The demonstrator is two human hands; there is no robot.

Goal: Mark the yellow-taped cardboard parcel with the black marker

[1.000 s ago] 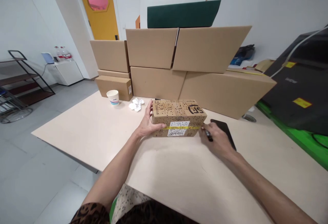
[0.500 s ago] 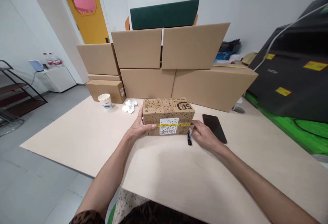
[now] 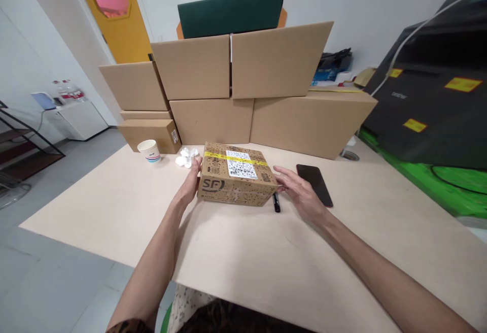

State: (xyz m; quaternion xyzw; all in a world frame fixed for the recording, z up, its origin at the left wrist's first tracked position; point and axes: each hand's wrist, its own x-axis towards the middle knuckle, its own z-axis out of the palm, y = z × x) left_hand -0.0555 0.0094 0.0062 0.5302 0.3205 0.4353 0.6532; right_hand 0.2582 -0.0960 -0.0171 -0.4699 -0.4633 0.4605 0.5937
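A small brown cardboard box (image 3: 236, 191) with black speckles sits on the pale table (image 3: 228, 252), turned at a slight angle. Its upper face carries a white label (image 3: 241, 164) and a yellow tape strip; a dark SF logo marks the face towards me. My left hand (image 3: 188, 186) presses against the box's left end, its fingers partly hidden behind it. At the right end, my right hand (image 3: 300, 191) has its fingers spread, the fingertips at the box's corner. A black marker (image 3: 276, 202) lies just beneath that corner.
A dark phone (image 3: 315, 185) lies right of my right hand. Crumpled tissue (image 3: 186, 157) and a paper cup (image 3: 149, 151) are at the left. Large cardboard boxes (image 3: 213, 122) are stacked along the back, with a dark green box (image 3: 232, 12) on top.
The box has been tipped over, so the labelled, taped side that faced me is now on top and the logo side faces me. The view has shifted slightly.
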